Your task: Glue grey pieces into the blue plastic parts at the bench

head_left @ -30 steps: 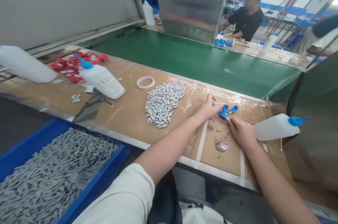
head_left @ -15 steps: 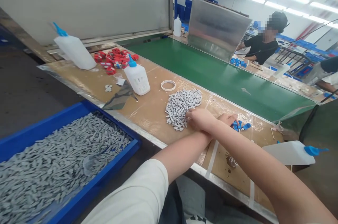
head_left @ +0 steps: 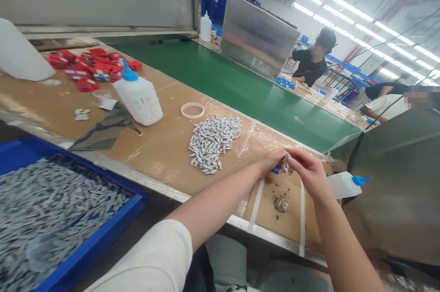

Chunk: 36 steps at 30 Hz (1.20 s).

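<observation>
The left hand point(head_left: 275, 160) is curled closed around a small blue piece point(head_left: 276, 169) over the table point(head_left: 165, 150), between the grey pile point(head_left: 213, 143) and the white bottle point(head_left: 342, 185); the right hand point(head_left: 309, 173) meets it with bent fingers, their hold too small to tell. Best, I judge, to steady the piece with the left and apply light, straight pressure with the right
</observation>
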Tool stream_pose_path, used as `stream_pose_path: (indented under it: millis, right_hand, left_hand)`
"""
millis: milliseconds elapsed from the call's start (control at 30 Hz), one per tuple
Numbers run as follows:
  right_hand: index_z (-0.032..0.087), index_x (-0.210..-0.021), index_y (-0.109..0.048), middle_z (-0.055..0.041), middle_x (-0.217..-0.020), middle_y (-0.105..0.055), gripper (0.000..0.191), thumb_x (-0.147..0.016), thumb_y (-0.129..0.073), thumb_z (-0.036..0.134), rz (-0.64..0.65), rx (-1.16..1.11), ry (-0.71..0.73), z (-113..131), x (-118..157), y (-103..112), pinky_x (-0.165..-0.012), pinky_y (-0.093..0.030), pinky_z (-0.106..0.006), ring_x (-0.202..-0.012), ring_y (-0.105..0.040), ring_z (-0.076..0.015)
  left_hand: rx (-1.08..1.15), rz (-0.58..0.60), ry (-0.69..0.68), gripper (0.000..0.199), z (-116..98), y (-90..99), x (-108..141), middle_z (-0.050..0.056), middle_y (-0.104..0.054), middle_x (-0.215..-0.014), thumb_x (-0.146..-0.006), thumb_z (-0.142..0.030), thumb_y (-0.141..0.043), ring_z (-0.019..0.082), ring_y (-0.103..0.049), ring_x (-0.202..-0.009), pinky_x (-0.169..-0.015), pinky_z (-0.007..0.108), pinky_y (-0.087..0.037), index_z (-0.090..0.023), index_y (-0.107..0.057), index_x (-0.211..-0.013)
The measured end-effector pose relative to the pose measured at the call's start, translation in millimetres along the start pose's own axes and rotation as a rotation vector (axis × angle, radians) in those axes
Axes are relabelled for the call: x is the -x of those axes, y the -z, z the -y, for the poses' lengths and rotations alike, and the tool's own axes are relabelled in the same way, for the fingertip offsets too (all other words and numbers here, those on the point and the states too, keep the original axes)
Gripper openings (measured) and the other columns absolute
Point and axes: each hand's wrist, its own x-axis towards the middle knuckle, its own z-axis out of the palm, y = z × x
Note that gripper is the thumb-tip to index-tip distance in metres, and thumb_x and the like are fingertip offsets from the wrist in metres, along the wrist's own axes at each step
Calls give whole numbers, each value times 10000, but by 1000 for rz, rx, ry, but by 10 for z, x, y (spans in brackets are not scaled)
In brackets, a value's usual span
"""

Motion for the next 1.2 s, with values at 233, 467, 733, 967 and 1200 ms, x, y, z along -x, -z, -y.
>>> stream_pose_path:
  millis: [233,467,733,967,1200]
  right_hand:
    - [230,-876,-755,-50,-938,-736,201,-806,-865,382,-188,-193,-232,-474,971,372,-677,-565,-306,-754,-682,-178]
    - [248,-815,-786,-23,-783,-707,86,-824,-856,297,-110,-91,-44,-585,1147,157,-704,-515,-288,-748,-642,-168]
    - [243,-857,-809,-42,-838,-749,46,-894,-803,269,54,70,27,-487,1091,147,-734,-540,-293,-794,-688,-180]
    - [240,-854,-783,-21,-833,-725,46,-884,-805,267,-74,0,-13,-580,1023,236,-694,-524,-282,-769,-664,-164]
    - [204,-897,-786,-19,-753,-732,193,-843,-821,385,-550,-99,-130,-737,768,175,-642,-562,-296,-668,-662,-163]
  left_hand:
    - [45,99,-33,619,236,25,-74,-51,-400,-594,-878,-771,-602,76,-313,-449,-408,204,-378,-154,-642,-860]
    - [58,187,160,357,135,5,-32,-62,-367,-632,-941,-489,-692,50,-305,-465,-421,161,-255,-156,-588,-867]
    - [-461,108,-2,466,165,11,17,-45,-455,-557,-1042,-599,-417,116,-427,-478,-513,241,-334,-205,-492,-804]
    - [-777,63,-68,544,92,-24,90,-4,-534,-571,-1066,-534,-310,151,-488,-541,-571,284,-324,-200,-482,-672]
    - [-828,4,43,568,57,-75,121,1,-542,-552,-1054,-562,-305,157,-484,-502,-550,295,-311,-208,-468,-641]
